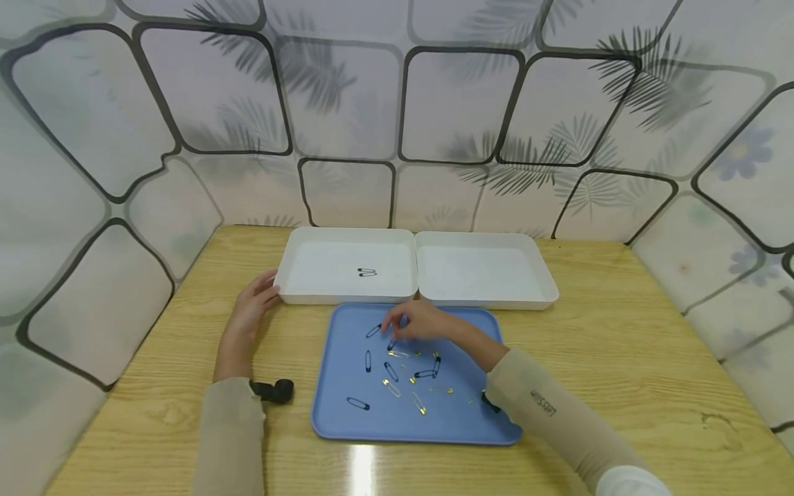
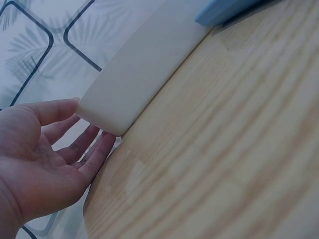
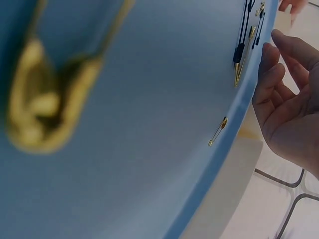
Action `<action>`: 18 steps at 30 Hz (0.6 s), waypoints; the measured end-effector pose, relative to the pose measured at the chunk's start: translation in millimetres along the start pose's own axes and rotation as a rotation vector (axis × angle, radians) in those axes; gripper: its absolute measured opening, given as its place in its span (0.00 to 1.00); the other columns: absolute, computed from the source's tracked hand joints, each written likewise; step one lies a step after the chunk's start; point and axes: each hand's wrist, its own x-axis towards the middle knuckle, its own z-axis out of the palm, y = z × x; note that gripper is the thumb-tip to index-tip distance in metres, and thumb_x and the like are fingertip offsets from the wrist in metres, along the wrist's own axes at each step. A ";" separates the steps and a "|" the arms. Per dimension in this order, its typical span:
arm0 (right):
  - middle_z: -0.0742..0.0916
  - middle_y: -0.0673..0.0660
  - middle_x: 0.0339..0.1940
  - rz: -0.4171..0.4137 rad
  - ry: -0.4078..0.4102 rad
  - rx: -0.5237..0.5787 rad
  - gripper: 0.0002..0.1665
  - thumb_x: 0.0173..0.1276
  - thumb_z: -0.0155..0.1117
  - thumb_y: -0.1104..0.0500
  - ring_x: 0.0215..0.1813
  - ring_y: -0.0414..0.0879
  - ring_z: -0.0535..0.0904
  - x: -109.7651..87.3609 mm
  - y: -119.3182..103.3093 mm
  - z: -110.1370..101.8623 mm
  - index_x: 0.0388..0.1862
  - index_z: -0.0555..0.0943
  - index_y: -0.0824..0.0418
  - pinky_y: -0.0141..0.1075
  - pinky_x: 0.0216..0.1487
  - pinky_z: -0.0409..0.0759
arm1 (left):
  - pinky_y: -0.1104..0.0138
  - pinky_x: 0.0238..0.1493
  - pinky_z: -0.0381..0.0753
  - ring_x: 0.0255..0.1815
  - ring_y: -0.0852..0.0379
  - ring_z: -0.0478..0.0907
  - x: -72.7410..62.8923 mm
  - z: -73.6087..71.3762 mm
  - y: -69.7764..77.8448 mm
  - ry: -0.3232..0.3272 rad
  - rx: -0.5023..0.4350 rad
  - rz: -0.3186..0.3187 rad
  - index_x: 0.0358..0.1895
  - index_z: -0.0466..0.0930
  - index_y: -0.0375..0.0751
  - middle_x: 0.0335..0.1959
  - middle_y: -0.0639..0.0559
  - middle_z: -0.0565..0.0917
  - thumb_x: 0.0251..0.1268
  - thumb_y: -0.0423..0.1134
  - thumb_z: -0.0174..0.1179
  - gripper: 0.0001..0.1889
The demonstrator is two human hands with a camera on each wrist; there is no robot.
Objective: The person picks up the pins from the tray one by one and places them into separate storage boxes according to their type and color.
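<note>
The right wrist view's top edge crops a blurred gold safety pin.

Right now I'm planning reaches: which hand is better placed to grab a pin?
Probably the right hand, over the blue tray with pins; the left hand touches the left white tray.

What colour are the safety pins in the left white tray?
Black. The safety pins in the left white tray show best in the head view.
</note>
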 end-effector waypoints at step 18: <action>0.78 0.45 0.28 -0.011 0.039 -0.104 0.10 0.57 0.66 0.66 0.30 0.39 0.73 2.8 5.9 1.1 0.37 0.83 0.55 0.31 0.30 0.73 | 0.62 0.62 0.61 0.66 0.44 0.56 -2.6 1.8 1.7 0.012 0.003 -0.027 0.70 0.50 0.34 0.69 0.36 0.52 0.72 0.32 0.43 0.26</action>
